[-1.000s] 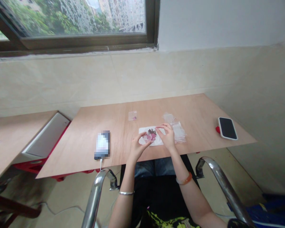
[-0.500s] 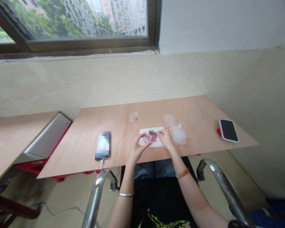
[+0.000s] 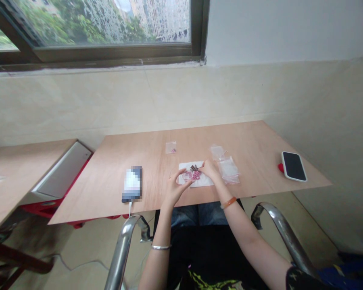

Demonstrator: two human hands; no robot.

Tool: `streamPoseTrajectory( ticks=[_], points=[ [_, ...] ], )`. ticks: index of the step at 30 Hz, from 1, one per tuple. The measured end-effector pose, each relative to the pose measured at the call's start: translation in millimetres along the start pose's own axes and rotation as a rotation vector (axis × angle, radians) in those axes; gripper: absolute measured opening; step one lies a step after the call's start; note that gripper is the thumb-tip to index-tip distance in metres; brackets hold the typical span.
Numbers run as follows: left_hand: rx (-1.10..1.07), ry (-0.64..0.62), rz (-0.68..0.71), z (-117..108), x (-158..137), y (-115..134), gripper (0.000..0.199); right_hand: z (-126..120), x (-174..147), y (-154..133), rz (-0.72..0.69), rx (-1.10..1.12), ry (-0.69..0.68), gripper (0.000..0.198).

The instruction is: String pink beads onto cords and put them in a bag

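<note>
On a white sheet (image 3: 205, 182) lies a small pile of pink beads (image 3: 195, 175), with dark brown beads (image 3: 194, 167) just behind it. My left hand (image 3: 174, 188) curves its thumb and fingers round a small clear plastic bag (image 3: 186, 176) with a pinkish edge, at the left side of the beads. From the right, my right hand (image 3: 210, 169) reaches in with its fingertips pressed together beside the dark beads. Whatever is between those fingertips is too small to make out.
Clear zip bags (image 3: 228, 167) lie right of the sheet. Farther back is a small bag (image 3: 170, 148) with a few beads. A phone on a cable (image 3: 132, 184) lies left, another phone (image 3: 294, 166) right. Metal armrests (image 3: 125, 245) flank me below the tabletop (image 3: 87, 181).
My right hand has shifted slightly left and farther in, toward the dark beads. My left hand stays in place around the bag. The view has moved a little.
</note>
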State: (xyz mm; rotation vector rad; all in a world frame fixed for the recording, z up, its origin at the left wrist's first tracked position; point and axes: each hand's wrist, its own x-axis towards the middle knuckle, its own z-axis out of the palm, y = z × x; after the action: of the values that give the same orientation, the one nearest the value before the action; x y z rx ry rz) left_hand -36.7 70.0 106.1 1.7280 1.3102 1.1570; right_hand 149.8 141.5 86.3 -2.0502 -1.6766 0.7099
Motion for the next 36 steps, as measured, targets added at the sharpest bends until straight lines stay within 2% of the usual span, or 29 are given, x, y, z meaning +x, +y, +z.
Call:
streamPoseTrajectory(
  ticks=[8,13,15,26,29,31,33,36],
  points=[
    [0.0,-0.008,-0.005,-0.6,-0.9,2.0,0.05,-12.1,-3.2,-1.4,-0.02,0.101,0.029,0.011],
    [0.011,0.01,0.017,1.4,-0.6,6.0,0.047,-37.2,-33.7,-21.1,-0.282,0.517,-0.05,0.019],
    [0.021,0.006,0.031,2.3,-0.8,8.7,0.047,-44.5,-46.3,-28.7,-0.347,0.593,-0.11,0.021],
    [-0.037,0.035,0.036,0.5,-0.2,23.6,0.046,-58.9,-85.8,-31.4,-0.558,0.384,-0.267,0.034],
    [-0.082,0.068,0.006,2.5,0.6,33.5,0.049,-60.3,-90.3,-32.2,-0.556,0.372,-0.263,0.025],
    [-0.164,0.048,-0.001,2.9,1.5,40.0,0.052,-62.6,-92.3,-34.4,-0.547,0.421,-0.257,0.017],
    [-0.305,0.01,-0.038,1.8,2.2,45.8,0.051,-66.4,-94.5,-36.4,-0.537,0.491,-0.252,0.021],
    [-0.477,-0.055,-0.172,-2.7,2.4,53.9,0.042,-73.1,-98.6,-37.4,-0.513,0.578,-0.261,0.025]
  ],
)
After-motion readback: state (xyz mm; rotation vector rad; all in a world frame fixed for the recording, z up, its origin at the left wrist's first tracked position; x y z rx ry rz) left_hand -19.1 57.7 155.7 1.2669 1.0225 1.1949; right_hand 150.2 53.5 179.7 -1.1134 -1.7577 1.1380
